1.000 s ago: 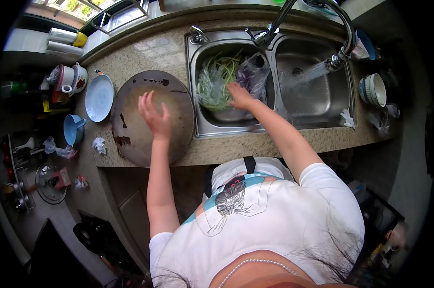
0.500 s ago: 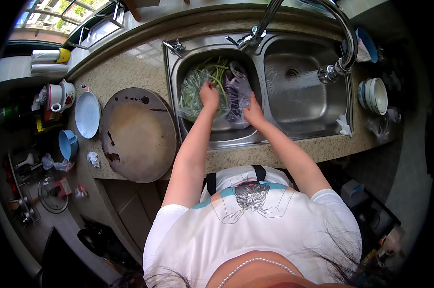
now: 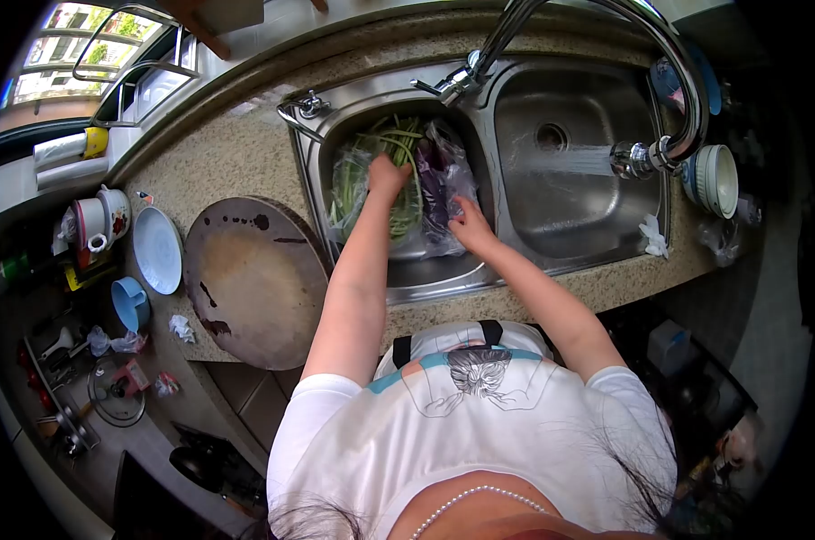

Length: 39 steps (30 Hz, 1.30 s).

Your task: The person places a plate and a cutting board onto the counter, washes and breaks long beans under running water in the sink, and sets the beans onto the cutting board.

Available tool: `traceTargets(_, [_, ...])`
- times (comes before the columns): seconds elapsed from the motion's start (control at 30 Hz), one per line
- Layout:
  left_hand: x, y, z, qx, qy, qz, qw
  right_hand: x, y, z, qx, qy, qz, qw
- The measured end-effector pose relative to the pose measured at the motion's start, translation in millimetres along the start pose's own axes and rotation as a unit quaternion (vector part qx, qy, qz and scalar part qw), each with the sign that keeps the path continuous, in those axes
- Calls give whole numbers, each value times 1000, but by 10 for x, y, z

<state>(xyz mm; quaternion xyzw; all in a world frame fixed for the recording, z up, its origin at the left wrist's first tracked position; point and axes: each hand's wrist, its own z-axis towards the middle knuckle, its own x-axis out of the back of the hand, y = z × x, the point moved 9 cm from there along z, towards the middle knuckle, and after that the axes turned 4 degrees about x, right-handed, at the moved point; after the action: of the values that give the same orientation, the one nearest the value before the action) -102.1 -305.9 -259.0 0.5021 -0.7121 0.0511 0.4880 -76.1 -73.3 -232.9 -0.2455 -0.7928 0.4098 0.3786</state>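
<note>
Both hands reach into the left sink basin (image 3: 443,270). My left hand (image 3: 388,178) is closed among long green beans (image 3: 403,141), with its fingertips partly hidden. Beside it, on the left, a clear plastic bag (image 3: 344,184) lies around greens. To the right of the beans rests another clear bag (image 3: 461,171) with dark purple vegetables (image 3: 433,184) inside, probably eggplants. My right hand (image 3: 472,227) has its curled fingers on the lower right edge of this bag, pinching the plastic.
Water runs from the curved faucet (image 3: 631,160) into the right basin (image 3: 552,216). A round cutting board (image 3: 254,283) lies on the counter to the left, by a pale blue plate (image 3: 158,250) and blue cup (image 3: 130,303). Stacked bowls (image 3: 718,180) stand right of the sink.
The view has shifted slightly. My left hand has moved from the plastic bag onto the beans, which are more uncovered. My right hand has slid down a little along the purple vegetables' bag.
</note>
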Motion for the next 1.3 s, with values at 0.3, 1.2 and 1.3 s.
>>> traceTargets(0.3, [478,-267,-631,-6,-85,-395,915,260,-993,-80,99,-13,68,993])
traceTargets(1.2, [1457,234,-2567,-176,-179,-662,706,249,-2525,-773,272,-131,96,948])
traceTargets(1.3, [1675,377,-2702,-239,-124,-563,781,195,-2503,-708,267,-142,67,951])
